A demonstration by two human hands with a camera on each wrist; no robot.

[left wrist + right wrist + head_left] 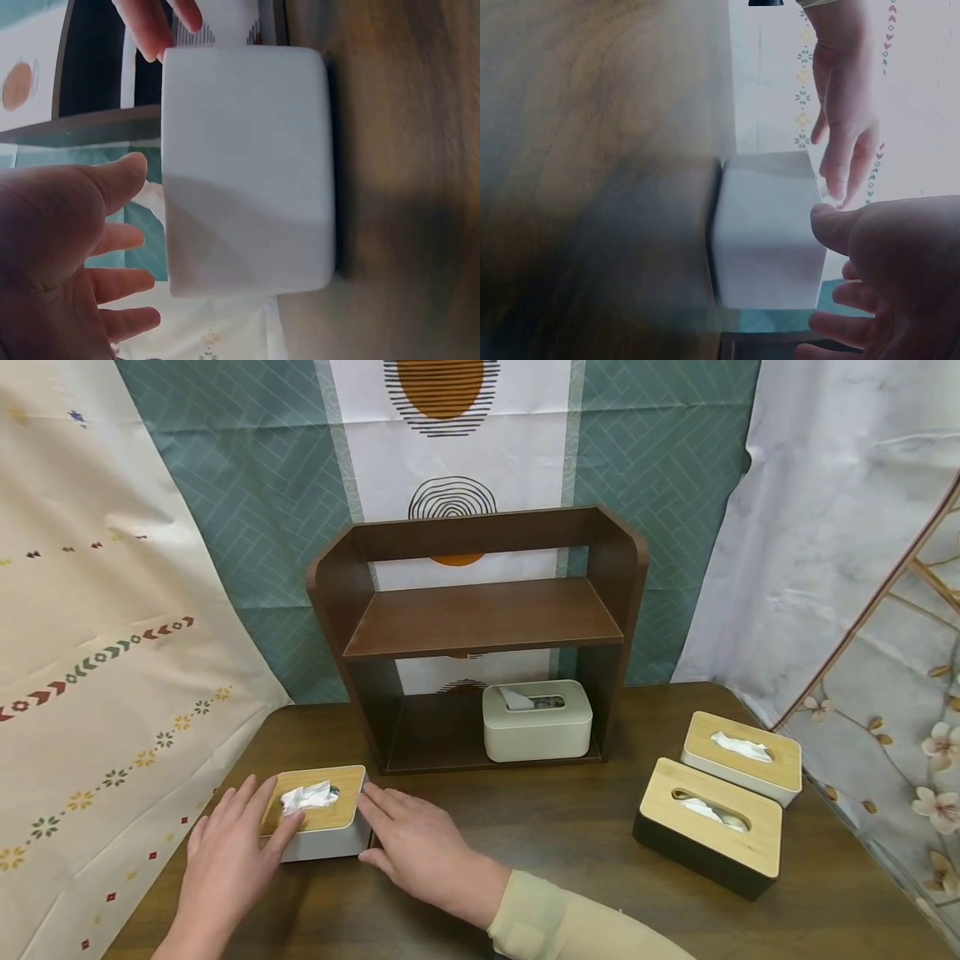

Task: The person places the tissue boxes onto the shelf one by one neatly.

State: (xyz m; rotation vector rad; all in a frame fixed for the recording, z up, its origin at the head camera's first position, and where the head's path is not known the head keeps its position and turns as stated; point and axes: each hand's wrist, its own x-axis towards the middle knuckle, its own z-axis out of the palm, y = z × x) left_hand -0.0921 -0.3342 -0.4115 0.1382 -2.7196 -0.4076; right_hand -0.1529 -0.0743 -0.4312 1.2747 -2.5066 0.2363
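Observation:
A tissue box with a white body and a light wooden lid (345,781) stands at the table's left, a white tissue poking from its slot. My left hand (232,852) is at its left side, fingers extended and thumb over the lid's front edge. At the box's right side is my right hand (420,843), its fingertips close to the upper edge; contact is unclear. In the left wrist view the white wall (247,172) fills the middle, with the left hand (82,255) spread beside it. The right wrist view has the right hand (900,277) near the box (772,232), fingers loosely bent.
A brown two-tier shelf (480,618) stands at the back, with a cream tissue box (536,735) on its lower level at the right. On the table's right are a black tissue box with wooden lid (697,852) and a white one (780,785) behind it.

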